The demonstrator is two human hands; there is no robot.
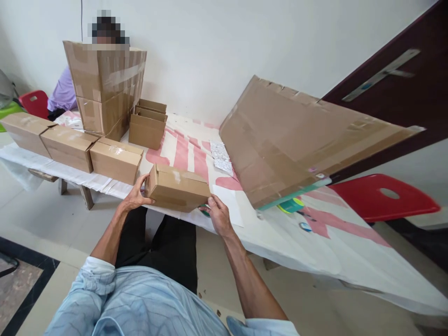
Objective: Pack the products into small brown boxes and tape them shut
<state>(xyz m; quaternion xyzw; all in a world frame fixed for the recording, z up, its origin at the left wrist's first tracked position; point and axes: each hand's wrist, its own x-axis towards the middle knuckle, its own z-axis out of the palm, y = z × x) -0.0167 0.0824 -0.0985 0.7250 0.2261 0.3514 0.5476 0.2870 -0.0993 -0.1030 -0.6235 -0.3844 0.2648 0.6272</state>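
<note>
Between my two hands a closed cardboard box (178, 189) sits at the table's front edge. My left hand (137, 195) grips its left end, thumb low and fingers on the side. At the box's right end, the fingers of my right hand (219, 213) press on the lower corner. A bit of a green roll (204, 210) shows beside my right fingertips, partly hidden. Left of the held box, a row of three closed cardboard boxes (115, 160) runs along the front edge. Open cardboard boxes (147, 132) stand behind them.
Tall stacked cartons (105, 88) partly hide a person in a purple sleeve (63, 91). A large cardboard piece (280, 140) leans over the right of the table (273, 242). Near it are a green-yellow roll (291, 205), a small blue roll (305, 227) and a red chair (385, 198).
</note>
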